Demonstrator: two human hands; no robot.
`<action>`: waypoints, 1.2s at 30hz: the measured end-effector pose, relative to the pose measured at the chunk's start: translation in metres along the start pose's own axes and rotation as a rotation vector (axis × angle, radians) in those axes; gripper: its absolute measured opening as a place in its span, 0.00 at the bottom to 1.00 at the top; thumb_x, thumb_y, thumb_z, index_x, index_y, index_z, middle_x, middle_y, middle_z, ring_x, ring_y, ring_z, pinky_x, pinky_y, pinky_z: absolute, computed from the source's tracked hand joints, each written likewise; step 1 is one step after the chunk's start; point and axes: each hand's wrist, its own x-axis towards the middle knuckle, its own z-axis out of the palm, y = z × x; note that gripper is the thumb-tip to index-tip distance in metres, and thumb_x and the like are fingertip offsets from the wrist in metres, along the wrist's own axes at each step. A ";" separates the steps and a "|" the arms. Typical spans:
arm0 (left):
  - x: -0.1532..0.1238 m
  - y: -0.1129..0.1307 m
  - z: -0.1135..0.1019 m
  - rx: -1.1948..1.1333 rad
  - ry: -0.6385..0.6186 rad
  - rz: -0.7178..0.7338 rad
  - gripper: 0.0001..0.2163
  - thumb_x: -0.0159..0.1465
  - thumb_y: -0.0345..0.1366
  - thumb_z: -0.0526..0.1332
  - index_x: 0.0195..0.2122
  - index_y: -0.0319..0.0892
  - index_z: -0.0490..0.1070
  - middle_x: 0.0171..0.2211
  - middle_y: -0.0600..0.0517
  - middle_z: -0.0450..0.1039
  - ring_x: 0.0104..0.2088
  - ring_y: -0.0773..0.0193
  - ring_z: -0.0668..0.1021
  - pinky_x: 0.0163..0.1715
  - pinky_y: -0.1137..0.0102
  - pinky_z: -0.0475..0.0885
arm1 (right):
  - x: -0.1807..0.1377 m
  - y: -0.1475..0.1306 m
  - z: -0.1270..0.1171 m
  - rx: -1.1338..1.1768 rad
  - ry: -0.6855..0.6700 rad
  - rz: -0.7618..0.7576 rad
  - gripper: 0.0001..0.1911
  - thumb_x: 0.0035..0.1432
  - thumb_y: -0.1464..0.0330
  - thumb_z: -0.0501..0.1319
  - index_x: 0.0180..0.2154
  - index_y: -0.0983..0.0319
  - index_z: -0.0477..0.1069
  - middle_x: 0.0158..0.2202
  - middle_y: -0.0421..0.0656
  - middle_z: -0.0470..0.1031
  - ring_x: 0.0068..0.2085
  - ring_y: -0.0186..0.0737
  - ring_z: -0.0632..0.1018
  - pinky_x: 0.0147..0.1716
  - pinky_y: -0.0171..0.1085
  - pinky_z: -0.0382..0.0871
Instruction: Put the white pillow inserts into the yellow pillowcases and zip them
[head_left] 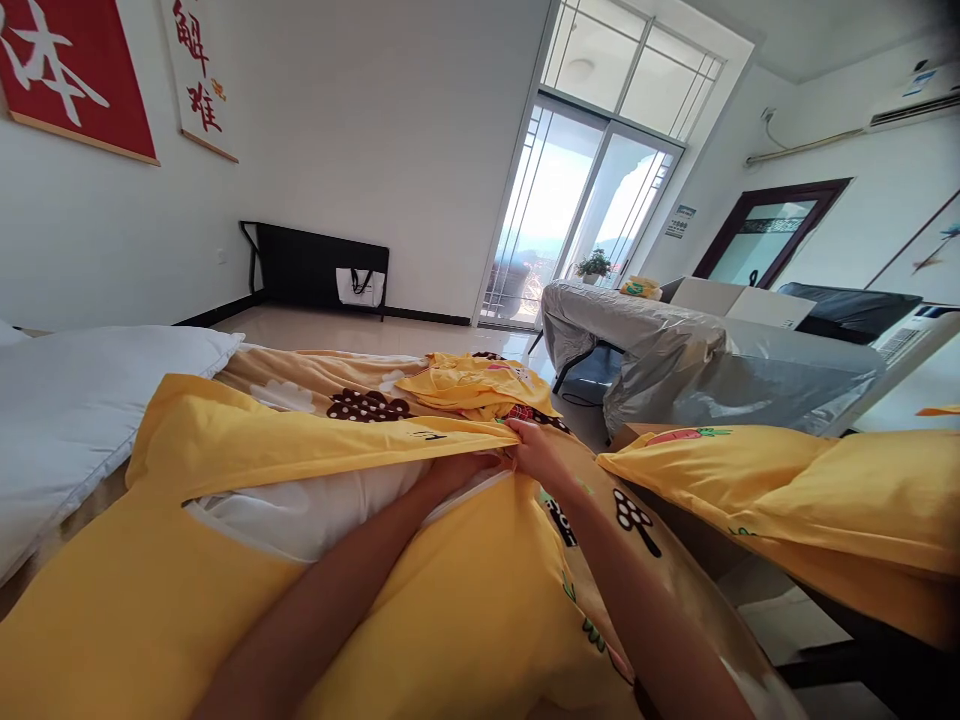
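Yellow hem held at the far right end of the opening

A yellow cloth pillowcase [420, 610] is spread close in front of the body, with a soft white filling [307, 510] seen through its long slit. The slit's long axis is laid from left to right, rising slightly towards the hands, so most of the opening is left on the left of the grip. Its upper hem is pinched between the fingers of the right hand [536, 452], at the right end. By the left hand [476, 466], just beside it, the same end is reached from below; its fingertips are partly hidden, so whether cloth is gripped there cannot be told. The left forearm is stretched across the slit and is nearer to the exposed filling.
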 end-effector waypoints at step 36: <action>0.001 -0.005 0.001 0.068 0.135 0.009 0.17 0.66 0.45 0.53 0.53 0.46 0.69 0.58 0.51 0.67 0.60 0.54 0.66 0.64 0.57 0.55 | -0.010 -0.008 0.000 0.109 0.033 -0.116 0.14 0.38 0.72 0.49 0.31 0.59 0.65 0.28 0.39 0.70 0.32 0.37 0.69 0.31 0.32 0.61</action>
